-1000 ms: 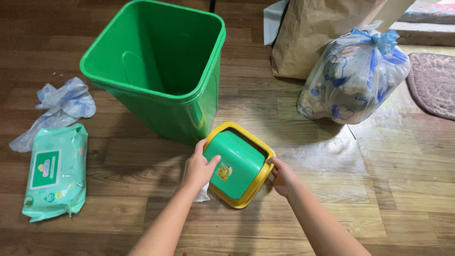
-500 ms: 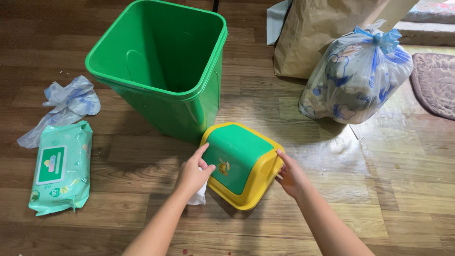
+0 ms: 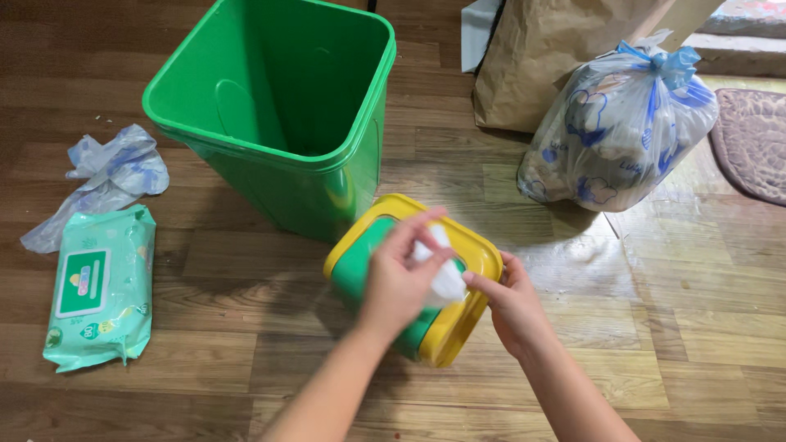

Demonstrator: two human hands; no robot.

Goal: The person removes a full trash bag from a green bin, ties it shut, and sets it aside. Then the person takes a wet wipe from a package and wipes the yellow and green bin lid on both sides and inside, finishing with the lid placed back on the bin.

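A yellow-rimmed bin lid with a green swing flap (image 3: 360, 262) is lifted and tilted above the wooden floor in front of me. My left hand (image 3: 399, 278) holds a white wipe (image 3: 442, 278) pressed against the top of the lid. My right hand (image 3: 512, 307) grips the lid's right yellow edge. The open green bin (image 3: 278, 123) stands just behind the lid, leaning slightly.
A green pack of wet wipes (image 3: 98, 286) lies on the floor at left, with a crumpled plastic bag (image 3: 102, 176) behind it. A tied, full plastic bag (image 3: 618, 123) and a brown paper bag (image 3: 540, 57) stand at the back right. A rug (image 3: 753, 139) lies at the far right.
The lid has come up off the floor and tilted. My left hand rose from its left side onto the top with the white wipe. My right hand stays on the right edge.
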